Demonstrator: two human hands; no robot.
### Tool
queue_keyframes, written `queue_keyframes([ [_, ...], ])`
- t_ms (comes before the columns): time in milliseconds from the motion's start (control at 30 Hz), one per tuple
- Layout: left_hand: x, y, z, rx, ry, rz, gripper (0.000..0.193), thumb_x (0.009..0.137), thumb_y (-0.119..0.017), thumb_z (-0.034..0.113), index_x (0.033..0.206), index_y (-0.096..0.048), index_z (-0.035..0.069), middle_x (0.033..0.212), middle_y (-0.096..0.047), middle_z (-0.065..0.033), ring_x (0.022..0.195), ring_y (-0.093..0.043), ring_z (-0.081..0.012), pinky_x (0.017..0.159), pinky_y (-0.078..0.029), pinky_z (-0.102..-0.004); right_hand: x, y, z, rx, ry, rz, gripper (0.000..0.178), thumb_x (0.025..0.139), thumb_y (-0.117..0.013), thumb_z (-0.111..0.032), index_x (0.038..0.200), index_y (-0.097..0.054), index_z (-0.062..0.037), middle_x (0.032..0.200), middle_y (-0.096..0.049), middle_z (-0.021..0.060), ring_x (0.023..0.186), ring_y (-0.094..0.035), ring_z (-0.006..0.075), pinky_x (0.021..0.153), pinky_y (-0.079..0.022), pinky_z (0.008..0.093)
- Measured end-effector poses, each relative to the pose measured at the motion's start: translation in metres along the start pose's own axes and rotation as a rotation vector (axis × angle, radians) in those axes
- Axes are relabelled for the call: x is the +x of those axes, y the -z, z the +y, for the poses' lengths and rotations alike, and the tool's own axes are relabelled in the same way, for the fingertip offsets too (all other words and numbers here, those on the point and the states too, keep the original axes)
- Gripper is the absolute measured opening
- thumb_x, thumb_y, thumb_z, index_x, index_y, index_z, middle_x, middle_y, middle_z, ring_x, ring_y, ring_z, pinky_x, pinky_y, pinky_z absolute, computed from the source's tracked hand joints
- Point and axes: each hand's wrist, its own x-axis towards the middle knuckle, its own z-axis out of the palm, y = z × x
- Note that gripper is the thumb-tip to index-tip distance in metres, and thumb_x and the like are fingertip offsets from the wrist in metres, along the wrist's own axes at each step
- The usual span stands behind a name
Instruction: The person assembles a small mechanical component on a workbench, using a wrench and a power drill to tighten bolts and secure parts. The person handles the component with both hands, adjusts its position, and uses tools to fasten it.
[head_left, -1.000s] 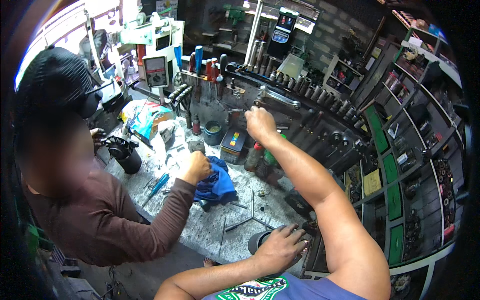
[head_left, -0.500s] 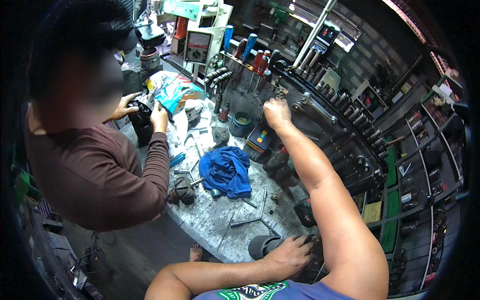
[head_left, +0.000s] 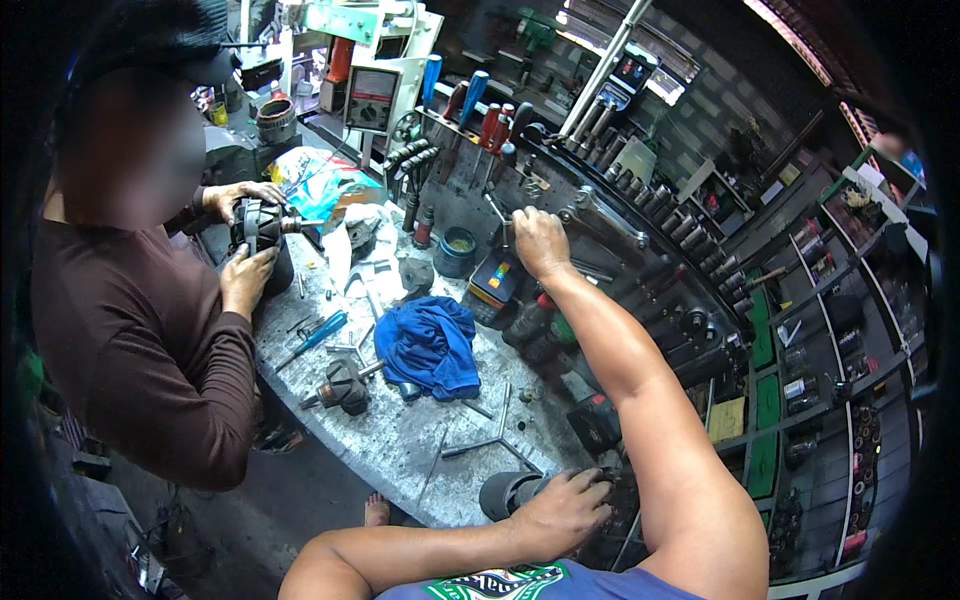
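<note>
The step in hand seems to be a reach across the desk [head_left: 405, 462], a scuffed grey metal top, with one hand out among the tools and the other anchored near the body. The bare right hand [head_left: 540, 243], at twelve o'clock from the left, has its fingers curled inward; a thin shiny metal rod [head_left: 496, 209] lies right beside them at ten o'clock, though I cannot tell whether that grip is clamped on it. The bare left hand [head_left: 565, 512] drapes over the end of a dark grey hollow cylinder [head_left: 496, 496], which lies on its side at nine o'clock from it — how firmly that grip bears on the cylinder is hidden.

The next move probably calls for a sure pinch by the right hand and a path clear of the red-capped bottle [head_left: 530, 322] at six o'clock below it, while the left keeps the cylinder from rolling. A silvery Y-shaped metal wrench [head_left: 500, 438] lies between ten and eleven o'clock from the left hand; the crumpled blue cloth [head_left: 428, 347] sits beyond, toward eleven.
</note>
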Motion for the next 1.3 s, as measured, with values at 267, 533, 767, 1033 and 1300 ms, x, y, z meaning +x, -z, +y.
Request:
queue_keyframes([
  [267, 0.001, 0.012, 0.003, 0.025, 0.023, -0.09, 0.046, 0.095, -0.069, 0.025, 0.137, -0.073, 0.007, 0.15, -0.062, -0.0204, 0.146, -0.054, -0.0427, 0.11, -0.049, -0.0547, 0.0, -0.017, 0.0, -0.023, -0.098, 0.116, 0.008, 0.101, -0.07, -0.022, 0.1, -0.069, -0.0147, 0.099, -0.074, 0.0071, 0.096, -0.074, 0.0306, 0.085, -0.057, 0.0484],
  [533, 0.002, 0.01, 0.005, 0.072, -0.002, 0.011, 0.042, 0.089, -0.075, 0.026, 0.125, -0.076, 0.006, 0.14, -0.066, -0.0174, 0.136, -0.057, -0.0385, 0.109, -0.049, -0.0519, 0.009, -0.017, -0.004, -0.023, -0.156, 0.092, 0.012, 0.1, -0.063, -0.019, 0.093, -0.071, -0.0181, 0.095, -0.077, 0.0048, 0.098, -0.074, 0.0292, 0.087, -0.056, 0.0481],
  [767, -0.001, 0.006, 0.002, 0.015, 0.001, -0.003, 0.042, 0.093, -0.071, 0.024, 0.129, -0.077, 0.005, 0.14, -0.066, -0.0189, 0.137, -0.057, -0.0378, 0.109, -0.049, -0.0502, 0.018, -0.005, -0.008, -0.141, -0.129, -0.111, 0.015, 0.096, -0.07, -0.021, 0.095, -0.084, -0.0165, 0.107, -0.081, 0.0075, 0.107, -0.075, 0.0305, 0.093, -0.058, 0.0479],
  [1033, 0.0, 0.0, -0.001, 0.032, -0.029, 0.03, 0.039, 0.093, -0.07, 0.025, 0.127, -0.077, 0.005, 0.143, -0.065, -0.0208, 0.137, -0.057, -0.0386, 0.108, -0.049, -0.0494, 0.026, 0.004, 0.005, -0.233, 0.063, -0.267, 0.015, 0.093, -0.074, -0.017, 0.106, -0.081, -0.0127, 0.107, -0.081, 0.0082, 0.109, -0.077, 0.0296, 0.091, -0.059, 0.0455],
  [1300, -0.001, 0.001, -0.001, 0.017, -0.022, 0.034, 0.038, 0.092, -0.071, 0.024, 0.125, -0.075, 0.006, 0.145, -0.065, -0.0215, 0.137, -0.057, -0.0398, 0.11, -0.049, -0.0505, 0.021, -0.006, 0.011, -0.288, 0.198, -0.226, 0.007, 0.091, -0.072, -0.018, 0.092, -0.077, -0.0134, 0.098, -0.078, 0.0076, 0.097, -0.079, 0.0277, 0.081, -0.06, 0.0435],
])
